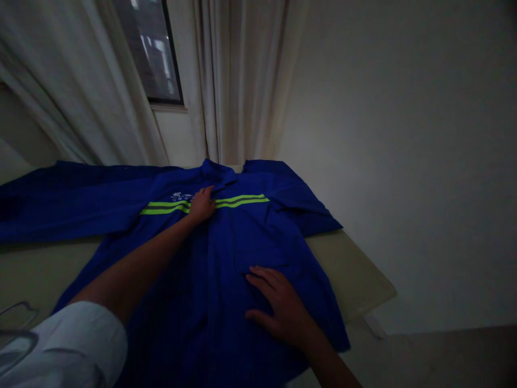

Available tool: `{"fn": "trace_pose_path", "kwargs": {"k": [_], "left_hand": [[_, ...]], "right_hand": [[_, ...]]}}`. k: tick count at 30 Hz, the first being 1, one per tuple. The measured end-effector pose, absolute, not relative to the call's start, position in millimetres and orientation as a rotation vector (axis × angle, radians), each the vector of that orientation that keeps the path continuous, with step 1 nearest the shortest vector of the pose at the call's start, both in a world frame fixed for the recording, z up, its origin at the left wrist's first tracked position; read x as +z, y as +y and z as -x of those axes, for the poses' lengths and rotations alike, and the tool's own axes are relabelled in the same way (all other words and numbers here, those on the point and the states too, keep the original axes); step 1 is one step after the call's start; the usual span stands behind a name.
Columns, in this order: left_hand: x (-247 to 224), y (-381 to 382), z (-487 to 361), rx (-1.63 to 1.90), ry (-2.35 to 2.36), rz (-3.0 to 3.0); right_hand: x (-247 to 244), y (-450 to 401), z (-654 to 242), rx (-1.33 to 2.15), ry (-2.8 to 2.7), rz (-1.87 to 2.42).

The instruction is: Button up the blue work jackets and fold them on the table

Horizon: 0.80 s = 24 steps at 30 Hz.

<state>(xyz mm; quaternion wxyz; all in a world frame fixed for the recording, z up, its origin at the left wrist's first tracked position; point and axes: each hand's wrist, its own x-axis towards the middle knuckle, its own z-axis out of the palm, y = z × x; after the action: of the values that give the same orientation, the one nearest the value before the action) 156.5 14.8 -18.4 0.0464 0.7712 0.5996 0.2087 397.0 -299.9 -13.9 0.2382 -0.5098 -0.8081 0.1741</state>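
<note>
While a blue jacket [220,258] is lying spread across the table [351,269], collar [218,173] toward the curtain [242,81], the left hand [203,205] is resting on its chest by the front opening, just below the collar. The fingers are bending toward the cloth, but whether that grip is pinching any fabric I cannot tell. The right hand [278,302] is lying nearer the hem, over the lower front — its grip is standing wide, thumb apart from the fingers, holding nothing. Yellow-green stripes [242,201] are running across the chest, passing under the left hand, with white embroidery [177,196] showing just beside it. One jacket sleeve [72,207] is stretching out to the left; the other [302,199] is slanting down near the wall [404,151].
</note>
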Motion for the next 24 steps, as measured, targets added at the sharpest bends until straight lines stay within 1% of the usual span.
{"fn": "trace_pose_path", "kwargs": {"k": [3,5,8,11,13,14,17,19,21,24], "left_hand": [[-11,-39,-139,0.405,1.624,-2.474],[-12,-84,-121,0.311,1.444,-2.589],[-18,-147,-95,0.259,1.311,-2.645],[-26,-183,-81,0.271,1.313,-2.600],[-26,-187,-80,0.308,1.357,-2.496],[-24,-185,-82,0.339,1.393,-2.422],[-10,-168,-95,0.407,1.545,-2.226],[0,-155,-106,0.390,1.653,-2.224],[4,-146,-117,0.354,1.737,-2.300],[-3,-137,-129,0.387,1.792,-2.409]], "right_hand": [[-10,-319,-389,0.463,-2.303,1.211],[-11,-335,-377,0.480,-2.424,1.095],[-11,-350,-362,0.476,-2.513,1.062],[1,-351,-356,0.554,-2.316,1.103],[16,-353,-353,0.628,-2.196,1.097],[23,-355,-350,0.664,-2.224,1.077],[36,-361,-343,0.843,-2.546,0.913],[38,-352,-344,0.985,-2.602,0.859],[39,-325,-350,0.996,-2.460,0.946],[39,-253,-361,0.872,-2.151,1.153]]}}
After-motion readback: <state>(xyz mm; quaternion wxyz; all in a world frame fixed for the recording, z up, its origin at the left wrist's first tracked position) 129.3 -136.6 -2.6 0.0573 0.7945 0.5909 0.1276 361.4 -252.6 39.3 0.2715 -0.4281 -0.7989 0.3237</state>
